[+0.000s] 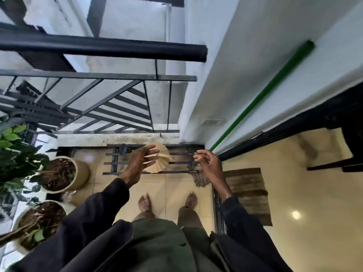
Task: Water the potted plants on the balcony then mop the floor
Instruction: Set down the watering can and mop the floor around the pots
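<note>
A mop with a green handle (261, 95) leans against the white wall, and its stringy head (199, 180) rests on the tan balcony tiles. My right hand (208, 163) hovers at the lower end of the handle with its fingers loosely curled and apart, and the handle passes behind it. My left hand (139, 160) is held out with spread fingers and holds nothing. Two potted plants stand at the left: a near pot (23, 250) and a farther pot (82, 173), both with dark soil and green leaves (11, 146).
A tan pleated, fan-shaped object (163, 156) lies on a dark metal floor grate (176, 163) ahead of my bare feet. A black railing (98, 48) bounds the balcony. A brown doormat (247, 193) and a sliding-door track (218, 209) lie to the right, with dark furniture (345, 154) indoors.
</note>
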